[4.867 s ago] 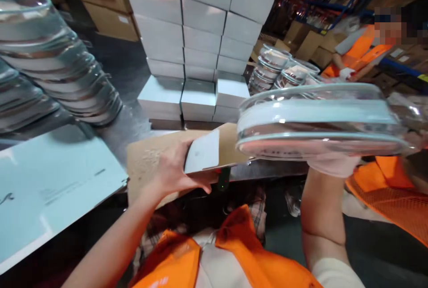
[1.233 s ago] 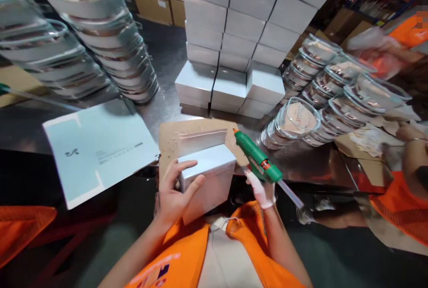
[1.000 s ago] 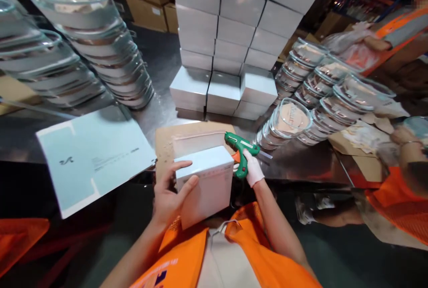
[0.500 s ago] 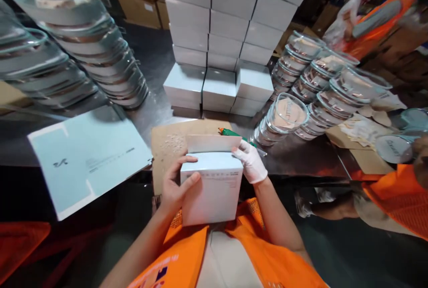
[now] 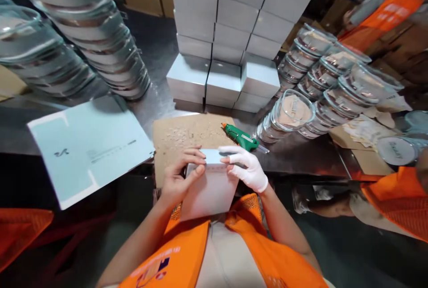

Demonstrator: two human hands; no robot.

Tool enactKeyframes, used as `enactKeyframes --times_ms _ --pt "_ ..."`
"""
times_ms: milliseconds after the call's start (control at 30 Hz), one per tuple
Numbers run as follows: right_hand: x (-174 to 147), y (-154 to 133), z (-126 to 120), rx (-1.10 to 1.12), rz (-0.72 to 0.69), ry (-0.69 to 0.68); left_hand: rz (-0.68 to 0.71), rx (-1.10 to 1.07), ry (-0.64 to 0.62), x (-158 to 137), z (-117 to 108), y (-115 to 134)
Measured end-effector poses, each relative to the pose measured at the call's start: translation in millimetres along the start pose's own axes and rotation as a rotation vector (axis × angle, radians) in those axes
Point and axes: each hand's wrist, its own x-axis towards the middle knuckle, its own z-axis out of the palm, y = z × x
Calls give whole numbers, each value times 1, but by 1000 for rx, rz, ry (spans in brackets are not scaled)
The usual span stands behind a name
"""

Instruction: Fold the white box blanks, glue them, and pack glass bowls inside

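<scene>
A small white cardboard box (image 5: pixel 211 192) is held upright against my body at the table's front edge, its pale blue top facing up. My left hand (image 5: pixel 179 176), bare, grips its upper left side, thumb on the front and fingers over the top edge. On the upper right, my right hand (image 5: pixel 248 170) in a white glove with bare fingertips holds the box, fingers over the top and thumb at the front. Just beyond lies a green glue gun (image 5: pixel 240 137) with an orange tip, on a brown cardboard sheet (image 5: pixel 177 128) strewn with whitish bits.
Stacked white boxes (image 5: pixel 237 16) rise at the back. Stacks of glass bowls (image 5: pixel 123 63) stand left, and more glass bowls (image 5: pixel 294 109) stand right. Flat printed box blanks (image 5: pixel 90 145) lie at left. Two people in orange vests are on the right.
The box's raised top flap has been folded down. Both hands have moved inward over the top edge. The glue gun, partly hidden before, now shows whole.
</scene>
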Motion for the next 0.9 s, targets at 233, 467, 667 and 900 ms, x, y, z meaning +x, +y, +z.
enactKeyframes --times_ms 233,467,667,900 --pt "-51 16 31 -670 -88 101 -399 -41 517 24 -14 -8" --pt "18 4 5 -887 -178 -77 -438 -328 384 55 -26 -15" --pt "178 2 -50 -1155 -134 160 -184 456 495 64 -95 -16" --pt "229 36 -52 -1164 49 254 -577 972 706 55 -196 -4"
